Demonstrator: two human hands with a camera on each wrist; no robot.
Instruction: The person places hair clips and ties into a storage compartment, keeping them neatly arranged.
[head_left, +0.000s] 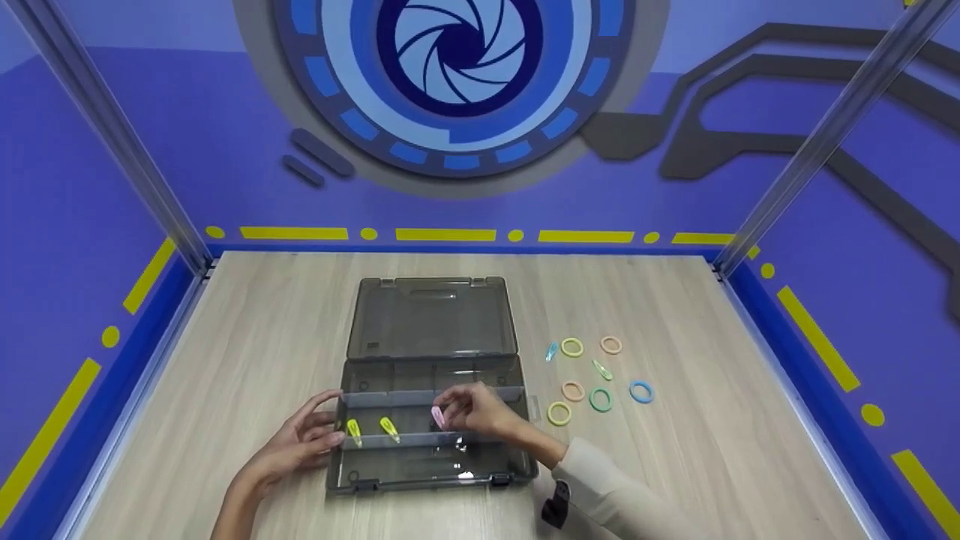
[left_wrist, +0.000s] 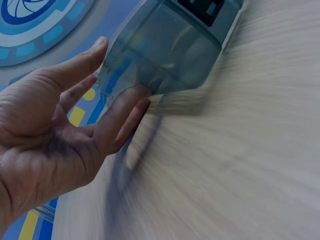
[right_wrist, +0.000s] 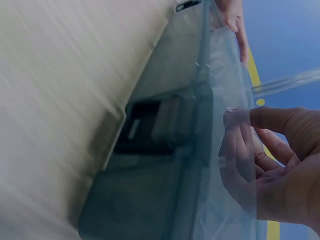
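Observation:
A smoky see-through plastic case (head_left: 405,466) lies on the table with its lid (head_left: 431,326) folded back. Long dividers split its inside into rows. Two yellow snap hair clips (head_left: 354,430) rest in the middle row, leaning near the front divider. My right hand (head_left: 480,411) pinches a pink hair clip (head_left: 439,417) over the right part of that row; the case wall partly veils these fingers in the right wrist view. At the case's left end, my left hand (head_left: 296,442) touches the wall and rim with its fingertips, fingers loosely bent, palm (left_wrist: 65,145) away from the case.
Right of the case lie several hair rings in yellow, orange, green and blue (head_left: 641,391). Among them are a blue hair clip (head_left: 552,352) and a green one (head_left: 602,370). Purple-blue panels (head_left: 465,210) wall the table at the back and sides.

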